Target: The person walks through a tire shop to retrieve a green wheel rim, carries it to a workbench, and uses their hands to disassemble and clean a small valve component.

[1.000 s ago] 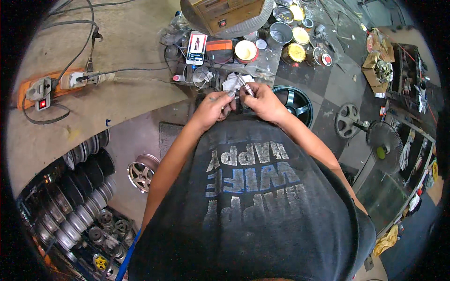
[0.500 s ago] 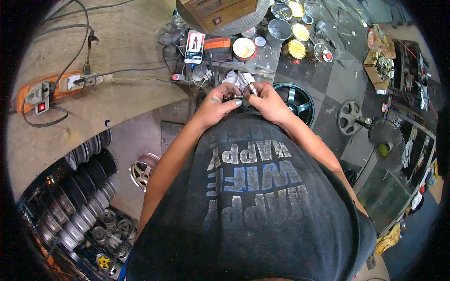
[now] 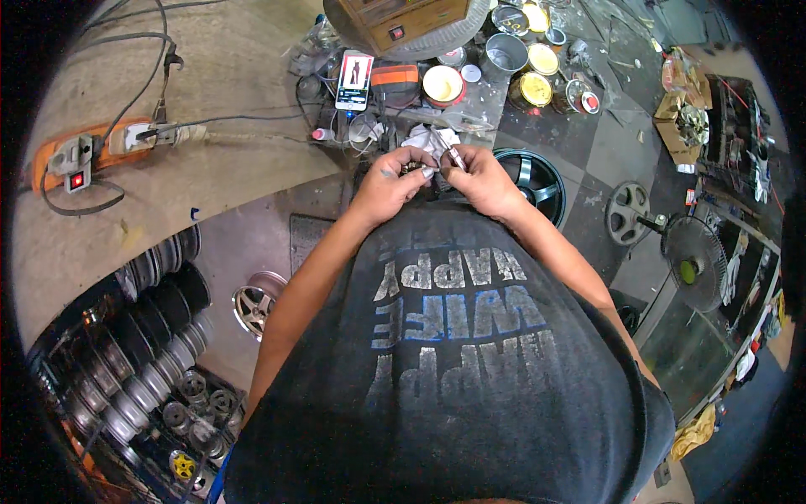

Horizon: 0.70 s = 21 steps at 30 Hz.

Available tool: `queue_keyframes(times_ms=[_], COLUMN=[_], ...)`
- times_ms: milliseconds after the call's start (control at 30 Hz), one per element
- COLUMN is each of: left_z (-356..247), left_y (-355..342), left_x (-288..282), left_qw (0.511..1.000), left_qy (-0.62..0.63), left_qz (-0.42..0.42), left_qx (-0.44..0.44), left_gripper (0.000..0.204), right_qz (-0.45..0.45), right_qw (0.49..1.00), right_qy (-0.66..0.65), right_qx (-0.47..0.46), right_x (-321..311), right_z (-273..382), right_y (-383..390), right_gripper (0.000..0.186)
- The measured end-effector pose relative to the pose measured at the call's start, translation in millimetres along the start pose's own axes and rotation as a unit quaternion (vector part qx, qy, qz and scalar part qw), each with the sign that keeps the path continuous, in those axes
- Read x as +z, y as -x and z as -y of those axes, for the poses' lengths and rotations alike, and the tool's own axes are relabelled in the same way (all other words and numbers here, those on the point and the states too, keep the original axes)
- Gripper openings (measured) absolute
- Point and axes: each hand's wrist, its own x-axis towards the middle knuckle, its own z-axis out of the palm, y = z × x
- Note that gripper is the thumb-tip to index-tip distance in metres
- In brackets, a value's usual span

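Note:
My left hand [image 3: 390, 189] is closed in a pinch on a small metal part [image 3: 429, 172], mostly covered by the thumb and fingers. Close beside it, my right hand [image 3: 485, 186] grips a slim silver metal piece [image 3: 454, 155] that tilts up and left from between thumb and forefinger; its exact kind is too small to make out. The fingertips of both hands nearly meet in front of my dark shirt. Just past them lies crumpled white paper or cloth [image 3: 432, 139] at the bench edge.
Beyond my hands stand a lit phone [image 3: 353, 81], an orange-and-black case [image 3: 395, 79], an open can [image 3: 442, 85] and other cans. A dark green wheel rim [image 3: 534, 189] lies to the right, near a fan [image 3: 693, 262]. An orange power strip [image 3: 101, 160] and stacked rims [image 3: 126, 370] are at left.
The part in my left hand has turned, and its dark length beside the fingers shows less. The fingers of both hands have shifted slightly. The whole view has moved a little.

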Motion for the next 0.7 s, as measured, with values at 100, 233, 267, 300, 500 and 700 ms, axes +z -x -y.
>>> queue_keyframes(times_ms=[100, 233, 267, 300, 500, 700], left_z=[11, 4, -1, -5, 2, -1], left_y=[-1, 2, 3, 4, 3, 5], left_x=[-8, -4, -1, 2, -7, -6], left_qw=[0.999, 0.997, 0.997, 0.999, 0.999, 0.998], left_qy=[0.015, 0.036, 0.036, 0.028, 0.03, 0.055], left_qz=[-0.004, -0.029, -0.029, -0.019, -0.014, -0.038], left_qx=[-0.031, -0.059, -0.059, -0.024, -0.009, -0.019], left_gripper=[0.014, 0.015, 0.015, 0.017, 0.017, 0.012], right_qz=[0.006, -0.002, -0.005, -0.008, 0.012, -0.035], right_qw=[1.0, 0.998, 0.999, 0.999, 0.999, 0.994], right_qy=[-0.013, 0.065, 0.049, 0.033, 0.051, 0.097], right_qx=[-0.022, -0.013, -0.013, -0.012, -0.014, -0.037], right_x=[4, 3, 3, 3, 6, 5], right_z=[11, 21, 19, 18, 21, 22], right_y=[2, 1, 1, 1, -1, -3], right_gripper=[0.017, 0.017, 0.017, 0.017, 0.016, 0.026])
